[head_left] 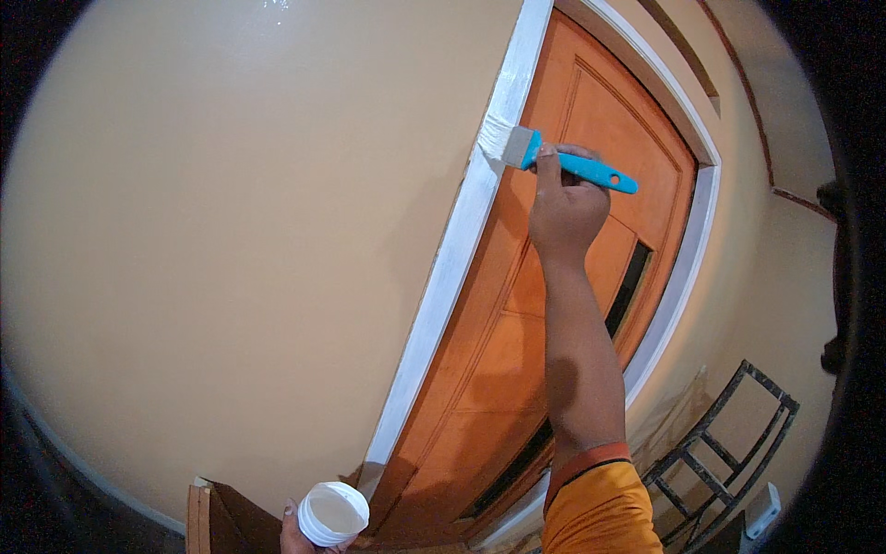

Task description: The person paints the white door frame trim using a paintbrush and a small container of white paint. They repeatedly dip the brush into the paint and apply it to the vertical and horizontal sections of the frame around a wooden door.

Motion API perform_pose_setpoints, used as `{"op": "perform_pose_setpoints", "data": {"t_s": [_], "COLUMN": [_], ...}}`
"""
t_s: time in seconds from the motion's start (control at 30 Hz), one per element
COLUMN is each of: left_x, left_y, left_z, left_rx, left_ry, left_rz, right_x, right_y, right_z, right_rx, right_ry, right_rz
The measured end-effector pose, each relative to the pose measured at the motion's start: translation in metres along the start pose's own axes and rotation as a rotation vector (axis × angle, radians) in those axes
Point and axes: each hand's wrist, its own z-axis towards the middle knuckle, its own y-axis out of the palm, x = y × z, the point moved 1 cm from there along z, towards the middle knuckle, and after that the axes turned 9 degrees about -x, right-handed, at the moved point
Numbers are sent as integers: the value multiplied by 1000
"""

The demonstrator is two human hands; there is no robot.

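Note:
My right hand [568,208] grips a paintbrush [591,173] with a bright blue handle and a metal ferrule. Its white-coated bristles press on the white door frame [452,254], on the left upright high up. Low in the picture, my left hand [293,528] is wrapped round a white plastic tub [343,534]; only some fingers show at its side. Pale liquid, seemingly white paint, lies inside the tub. Within the frame stands an orange-brown panelled door [544,286] with narrow dark inset strips.
A beige wall [231,231] spreads to the left of the frame. At the lower right a dark, paint-spotted ladder [706,471] leans near a small white object [762,511]. A brown box-like piece [198,517] stands at the lower left, beside the tub.

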Motion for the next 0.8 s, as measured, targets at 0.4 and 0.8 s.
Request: {"op": "perform_pose_setpoints", "data": {"t_s": [0.4,0.8], "left_x": [8,18], "left_y": [31,41], "left_z": [-12,-15], "left_rx": [-2,-72], "left_ry": [137,-48], "left_rz": [569,-33], "right_x": [-4,-9], "right_y": [-10,-16], "right_z": [-3,-17], "right_rx": [-65,-143], "right_ry": [9,65], "right_rz": [-58,-38]}}
